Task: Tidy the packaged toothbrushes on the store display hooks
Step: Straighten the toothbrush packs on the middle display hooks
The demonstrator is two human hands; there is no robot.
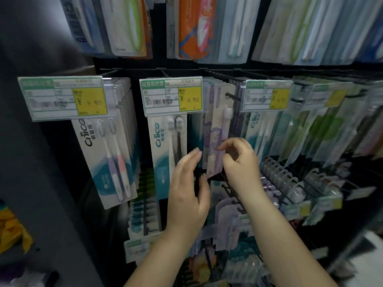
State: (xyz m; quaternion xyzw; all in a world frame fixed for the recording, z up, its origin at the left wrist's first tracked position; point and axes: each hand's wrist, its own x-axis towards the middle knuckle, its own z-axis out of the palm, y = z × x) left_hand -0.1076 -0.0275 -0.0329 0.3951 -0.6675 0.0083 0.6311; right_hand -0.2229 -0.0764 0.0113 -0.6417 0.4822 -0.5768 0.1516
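while right hand (238, 160) pinches purple toothbrush pack (215, 129), left hand (186, 189) hovers beside.

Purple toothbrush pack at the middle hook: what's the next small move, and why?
Probably push the purple toothbrush pack straight back along its hook. It hangs tilted at the hook's front end, ahead of the row behind; the right hand pinches its lower edge, and the open left hand beside it can steady it.

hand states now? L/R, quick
Left hand: open, fingers straight, holding nothing, beside the Cnice toothbrush pack.
Right hand: fingers curled, pinching the purple toothbrush pack hanging on its hook.
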